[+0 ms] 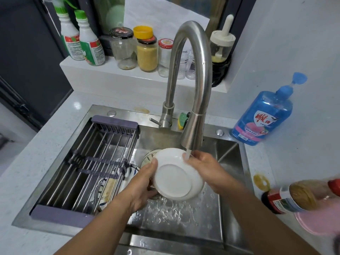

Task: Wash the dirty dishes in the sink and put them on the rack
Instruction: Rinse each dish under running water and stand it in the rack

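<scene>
A white bowl [174, 179] is held tilted over the steel sink [228, 155], its underside facing me. My left hand [145, 183] grips its left rim. My right hand [204, 168] holds the upper right rim, where water runs from the faucet [195, 85] onto the bowl. The metal rack [88, 162] with purple end bars spans the sink's left half and carries nothing. Under it lie patterned dishes [108, 190], partly hidden by the bars. Another patterned dish [148, 157] shows behind the bowl.
A blue soap bottle [265, 115] stands right of the sink. A green and yellow sponge [182, 119] sits behind the faucet base. Jars [147, 52] and bottles [81, 39] line the back ledge. A sauce bottle [290, 197] and a pink item [320, 221] lie at right.
</scene>
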